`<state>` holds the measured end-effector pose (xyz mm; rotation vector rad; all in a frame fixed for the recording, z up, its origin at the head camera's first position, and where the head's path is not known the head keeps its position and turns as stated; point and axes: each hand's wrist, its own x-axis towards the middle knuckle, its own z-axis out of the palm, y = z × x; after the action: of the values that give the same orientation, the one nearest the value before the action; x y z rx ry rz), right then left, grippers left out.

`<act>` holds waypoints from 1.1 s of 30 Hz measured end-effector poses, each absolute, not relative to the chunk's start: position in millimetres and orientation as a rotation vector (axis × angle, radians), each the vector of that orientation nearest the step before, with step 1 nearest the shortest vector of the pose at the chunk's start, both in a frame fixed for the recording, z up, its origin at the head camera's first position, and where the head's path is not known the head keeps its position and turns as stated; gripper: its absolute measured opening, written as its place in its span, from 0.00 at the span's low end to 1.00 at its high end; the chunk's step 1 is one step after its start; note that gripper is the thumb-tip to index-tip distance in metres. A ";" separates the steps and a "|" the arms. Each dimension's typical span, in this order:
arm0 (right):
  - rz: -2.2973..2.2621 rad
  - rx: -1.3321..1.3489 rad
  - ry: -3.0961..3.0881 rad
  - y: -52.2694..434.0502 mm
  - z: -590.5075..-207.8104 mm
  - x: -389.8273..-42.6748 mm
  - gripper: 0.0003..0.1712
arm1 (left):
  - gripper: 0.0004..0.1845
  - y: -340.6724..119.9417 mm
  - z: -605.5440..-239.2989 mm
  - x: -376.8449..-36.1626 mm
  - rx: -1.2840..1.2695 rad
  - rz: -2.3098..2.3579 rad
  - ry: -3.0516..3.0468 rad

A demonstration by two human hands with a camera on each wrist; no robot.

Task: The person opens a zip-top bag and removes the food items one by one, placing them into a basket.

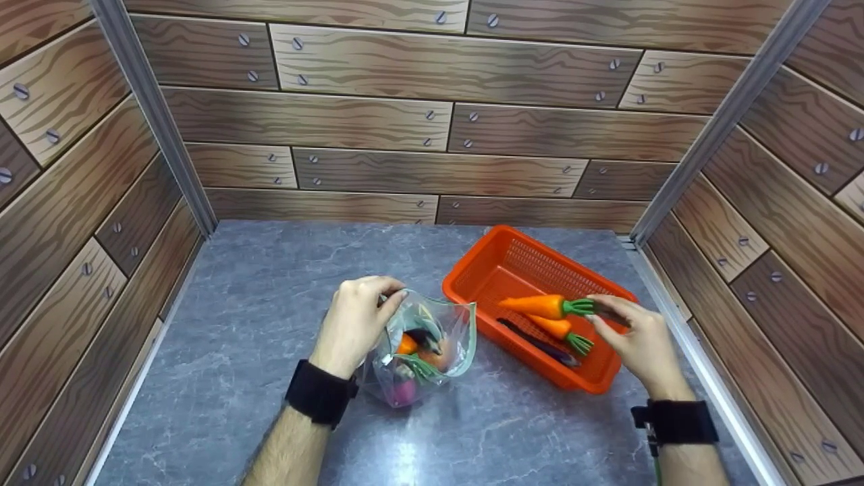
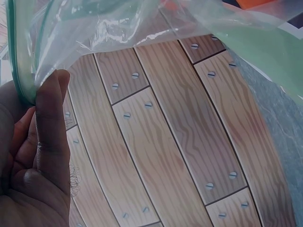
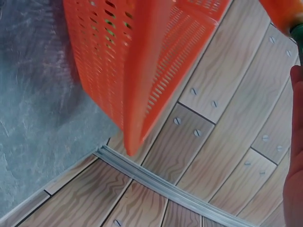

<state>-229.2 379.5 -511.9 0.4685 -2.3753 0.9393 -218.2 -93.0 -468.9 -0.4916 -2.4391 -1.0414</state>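
Transfer step: left hand [image 1: 352, 322] pinches the bag [image 1: 422, 351] rim open at counter centre, right hand [image 1: 638, 341] grips a carrot [image 1: 540, 306] by its stem over the basket [image 1: 520, 260] at 3 o'clock; next, likely carry it leftward, tip-first into the bag mouth.

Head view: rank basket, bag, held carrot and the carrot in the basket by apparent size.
1. basket, clearly largest
2. bag
3. held carrot, pinched by its green top in the right hand
4. carrot in the basket, slightly smaller, but partly covered, so 3 and 4 are close
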 end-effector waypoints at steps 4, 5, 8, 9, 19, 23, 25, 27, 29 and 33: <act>0.904 0.419 -2.424 372.4 -516.0 -234.3 0.22 | 0.04 -92.9 -469.0 -217.8 -0.492 -1.039 -2.436; 0.898 0.408 -2.436 370.3 -516.6 -235.7 0.22 | 0.04 -92.9 -469.0 -217.9 -0.493 -1.038 -2.434; 0.894 0.385 -2.468 365.3 -519.3 -240.9 0.20 | 0.04 -92.8 -469.0 -218.2 -0.499 -1.037 -2.432; 0.899 0.379 -2.481 363.9 -520.2 -242.6 0.20 | 0.04 -92.8 -469.0 -218.3 -0.499 -1.036 -2.432; 0.884 0.262 -2.662 354.2 -527.1 -258.0 0.18 | 0.04 -92.7 -471.4 -218.3 -0.496 -1.029 -2.432; 0.900 0.236 -2.690 354.6 -530.9 -260.3 0.19 | 0.04 -92.5 -471.8 -217.9 -0.498 -1.029 -2.437; 0.908 0.231 -2.705 355.3 -532.1 -260.2 0.19 | 0.04 -92.7 -472.5 -217.7 -0.499 -1.030 -2.438; 0.909 0.232 -2.726 356.1 -532.7 -259.4 0.19 | 0.04 -92.9 -472.6 -217.5 -0.498 -1.034 -2.435; 0.909 0.223 -2.749 356.8 -533.0 -258.7 0.19 | 0.04 -92.8 -472.4 -217.6 -0.500 -1.038 -2.432; 0.913 0.203 -2.812 357.9 -533.4 -257.4 0.17 | 0.04 -92.8 -472.5 -217.9 -0.504 -1.040 -2.430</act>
<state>-257.4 357.9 -533.4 0.2029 -2.8120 0.9126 -217.9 -92.8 -472.5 -0.5035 -2.4303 -1.0400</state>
